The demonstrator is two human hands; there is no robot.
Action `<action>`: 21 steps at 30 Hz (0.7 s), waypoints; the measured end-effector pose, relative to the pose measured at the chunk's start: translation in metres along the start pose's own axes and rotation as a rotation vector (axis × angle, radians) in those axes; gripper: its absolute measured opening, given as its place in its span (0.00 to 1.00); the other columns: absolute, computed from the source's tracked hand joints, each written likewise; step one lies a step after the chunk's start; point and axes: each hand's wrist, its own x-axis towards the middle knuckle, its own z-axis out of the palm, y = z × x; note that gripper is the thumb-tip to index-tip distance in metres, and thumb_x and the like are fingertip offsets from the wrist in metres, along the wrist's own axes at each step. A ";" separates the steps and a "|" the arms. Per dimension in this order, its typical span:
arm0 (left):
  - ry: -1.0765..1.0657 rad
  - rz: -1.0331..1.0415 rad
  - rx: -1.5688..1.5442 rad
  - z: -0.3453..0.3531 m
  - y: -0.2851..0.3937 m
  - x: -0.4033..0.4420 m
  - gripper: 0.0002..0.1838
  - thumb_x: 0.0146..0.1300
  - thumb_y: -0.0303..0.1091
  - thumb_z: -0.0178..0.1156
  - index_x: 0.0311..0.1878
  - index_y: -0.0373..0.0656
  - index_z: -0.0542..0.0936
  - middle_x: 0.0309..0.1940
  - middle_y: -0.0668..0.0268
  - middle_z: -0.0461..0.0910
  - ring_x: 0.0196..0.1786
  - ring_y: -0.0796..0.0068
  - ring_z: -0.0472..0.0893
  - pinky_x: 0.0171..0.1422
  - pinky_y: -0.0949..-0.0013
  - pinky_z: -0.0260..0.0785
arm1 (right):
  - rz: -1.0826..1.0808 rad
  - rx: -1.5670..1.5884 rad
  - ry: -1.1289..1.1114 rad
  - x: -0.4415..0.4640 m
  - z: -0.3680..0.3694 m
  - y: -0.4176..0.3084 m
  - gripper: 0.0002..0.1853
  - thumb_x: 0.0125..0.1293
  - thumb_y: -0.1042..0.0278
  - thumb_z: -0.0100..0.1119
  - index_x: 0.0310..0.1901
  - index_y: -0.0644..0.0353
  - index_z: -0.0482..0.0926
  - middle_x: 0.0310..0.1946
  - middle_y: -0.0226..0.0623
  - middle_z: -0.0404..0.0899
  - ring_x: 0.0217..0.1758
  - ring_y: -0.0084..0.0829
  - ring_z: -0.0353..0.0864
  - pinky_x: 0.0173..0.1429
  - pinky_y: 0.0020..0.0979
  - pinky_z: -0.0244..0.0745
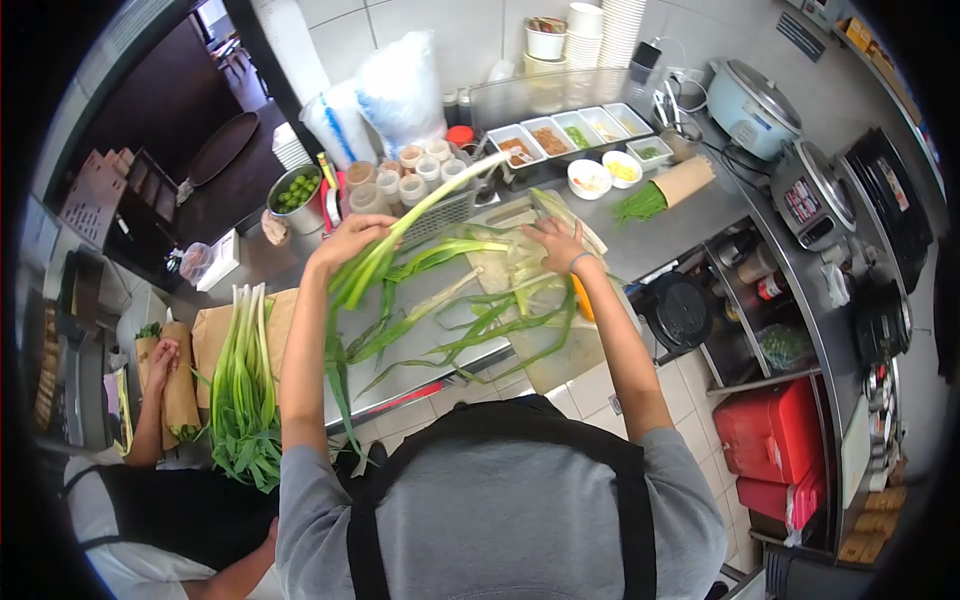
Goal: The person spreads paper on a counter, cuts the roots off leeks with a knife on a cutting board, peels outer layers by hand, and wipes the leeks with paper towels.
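Observation:
My left hand (362, 240) is closed round a long green onion (430, 215), whose white end points up and right over the tubs. Over the cutting board (560, 365), my right hand (556, 243) has its fingers spread on or just above loose peeled leaves (525, 275); whether it presses on them I cannot tell. More long green leaves (500, 330) lie across the steel counter and the board. To the left, a bunch of green onions (243, 385) rests on brown paper.
A co-worker's hand (163, 362) touches a paper-wrapped bundle (180, 385) at the left. Behind my hands stand a basket of small tubs (412, 188), ingredient trays (545, 140) and two white bowls (589, 178). A wrapped herb bundle (685, 185) lies right of them.

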 end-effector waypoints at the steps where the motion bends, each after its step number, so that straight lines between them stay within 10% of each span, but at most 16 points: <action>1: -0.018 -0.013 -0.106 0.002 0.005 0.002 0.16 0.62 0.30 0.51 0.51 0.34 0.75 0.38 0.63 0.80 0.41 0.78 0.79 0.47 0.75 0.72 | -0.055 0.092 0.018 0.000 0.000 -0.006 0.33 0.51 0.70 0.58 0.61 0.37 0.68 0.66 0.33 0.60 0.71 0.40 0.50 0.68 0.66 0.31; 5: -0.104 0.025 -0.365 0.009 0.021 0.011 0.15 0.65 0.29 0.47 0.52 0.32 0.72 0.42 0.57 0.80 0.45 0.69 0.81 0.51 0.69 0.74 | -0.124 0.294 0.196 0.003 -0.015 -0.044 0.28 0.55 0.62 0.61 0.60 0.42 0.70 0.64 0.36 0.63 0.69 0.38 0.55 0.68 0.58 0.45; 6: -0.114 0.040 -0.374 0.012 0.024 0.013 0.15 0.65 0.29 0.47 0.52 0.32 0.72 0.42 0.56 0.80 0.45 0.68 0.81 0.52 0.68 0.74 | -0.282 0.471 0.350 0.014 -0.008 -0.042 0.21 0.59 0.62 0.60 0.55 0.53 0.75 0.52 0.39 0.75 0.58 0.34 0.72 0.62 0.42 0.64; 9: -0.154 0.068 -0.379 0.020 0.029 0.022 0.15 0.67 0.30 0.48 0.53 0.31 0.72 0.43 0.55 0.79 0.46 0.66 0.81 0.53 0.67 0.73 | -0.279 1.222 0.333 0.013 -0.018 -0.083 0.15 0.62 0.65 0.58 0.49 0.61 0.77 0.41 0.34 0.80 0.44 0.29 0.79 0.49 0.29 0.74; 16: -0.175 0.049 -0.367 0.045 0.034 0.040 0.17 0.64 0.32 0.54 0.55 0.35 0.74 0.45 0.62 0.80 0.46 0.79 0.79 0.52 0.75 0.70 | -0.138 1.601 0.362 0.010 -0.042 -0.138 0.09 0.61 0.69 0.60 0.43 0.60 0.77 0.33 0.27 0.79 0.31 0.16 0.77 0.29 0.17 0.66; 21: -0.137 0.078 -0.323 0.059 0.033 0.042 0.19 0.61 0.31 0.58 0.55 0.35 0.74 0.44 0.65 0.80 0.45 0.81 0.78 0.51 0.76 0.70 | -0.173 1.791 0.322 0.014 -0.037 -0.126 0.10 0.61 0.70 0.60 0.44 0.59 0.77 0.37 0.29 0.79 0.35 0.17 0.77 0.34 0.18 0.69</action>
